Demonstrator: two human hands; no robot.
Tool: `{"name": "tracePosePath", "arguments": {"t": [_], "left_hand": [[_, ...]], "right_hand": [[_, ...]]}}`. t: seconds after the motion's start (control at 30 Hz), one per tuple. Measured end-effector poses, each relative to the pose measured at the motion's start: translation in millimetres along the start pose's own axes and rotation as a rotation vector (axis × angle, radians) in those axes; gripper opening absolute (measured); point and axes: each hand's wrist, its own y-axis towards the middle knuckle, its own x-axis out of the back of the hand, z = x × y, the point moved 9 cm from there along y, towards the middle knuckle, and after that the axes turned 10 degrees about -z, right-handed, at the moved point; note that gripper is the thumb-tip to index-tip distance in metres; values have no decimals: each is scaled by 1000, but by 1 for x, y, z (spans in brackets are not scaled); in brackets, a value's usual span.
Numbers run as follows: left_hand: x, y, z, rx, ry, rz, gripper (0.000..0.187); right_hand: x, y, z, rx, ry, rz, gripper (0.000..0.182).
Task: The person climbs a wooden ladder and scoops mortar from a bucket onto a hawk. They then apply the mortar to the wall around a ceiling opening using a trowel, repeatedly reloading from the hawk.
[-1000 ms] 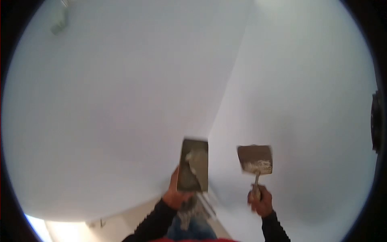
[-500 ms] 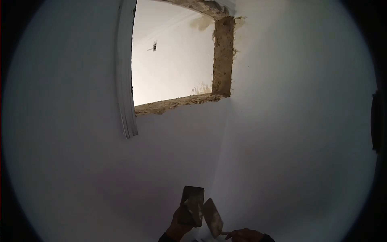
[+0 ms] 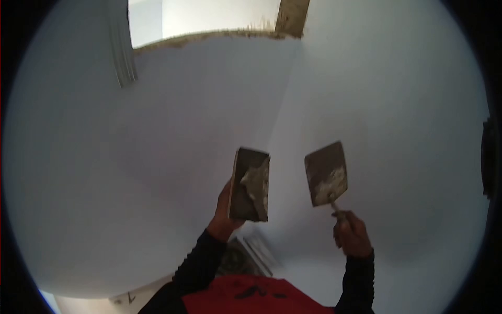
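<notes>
A dark rectangular board (image 3: 241, 201) carries a smear of wet, greyish plaster (image 3: 256, 184) along its right side. My left hand (image 3: 224, 212) grips this board from its left edge and underneath, with most fingers hidden behind it. To the right, my right hand (image 3: 353, 234) is closed round the handle of a trowel (image 3: 325, 165). The trowel's flat, four-sided blade points up and bears pale plaster near the handle. Board and trowel are apart, both in front of the pale wall.
At the top is a wall opening with a rough brown edge (image 3: 209, 36). A pale moulded strip (image 3: 121, 52) runs down its left side. A dark object (image 3: 488, 157) stands at the far right. Below the board are blurred, stacked items (image 3: 238, 259).
The view has tilted down, so the opening sits higher. Both hands show further up in view with their sleeves. The trowel has moved right, away from the board, and turned more upright.
</notes>
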Motion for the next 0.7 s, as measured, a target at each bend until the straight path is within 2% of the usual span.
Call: {"name": "tracePosePath", "arguments": {"t": [0.1, 0.17, 0.23, 0.3, 0.37, 0.4, 0.43, 0.6, 0.67, 0.7], "left_hand": [[-16, -3, 5, -85, 123, -2, 42], [-33, -12, -9, -380, 661, -55, 42], [-6, -23, -11, -410, 671, -20, 42], [-5, -19, -12, -434, 685, -2, 43], [16, -13, 2, -140, 133, -3, 42], [19, -14, 1, -136, 120, 8, 42], [-9, 2, -16, -129, 167, 1, 41], [-13, 1, -17, -162, 161, -65, 40], [-15, -1, -21, -234, 367, -126, 40], [-16, -1, -22, -245, 362, -131, 40]], "right_hand": [[16, 1, 13, -6, 22, 81, 43], [23, 3, 24, 5, 59, 139, 42], [8, -6, 27, 133, -155, 99, 39], [9, 1, 41, 113, -166, 111, 37], [4, 0, 45, 112, -250, 121, 38], [2, -1, 47, 112, -264, 110, 38], [12, 16, 60, 142, -241, 124, 39], [17, 21, 58, 123, -246, 219, 40], [13, 22, 59, 118, -215, 260, 41], [13, 22, 60, 125, -220, 270, 41]]}}
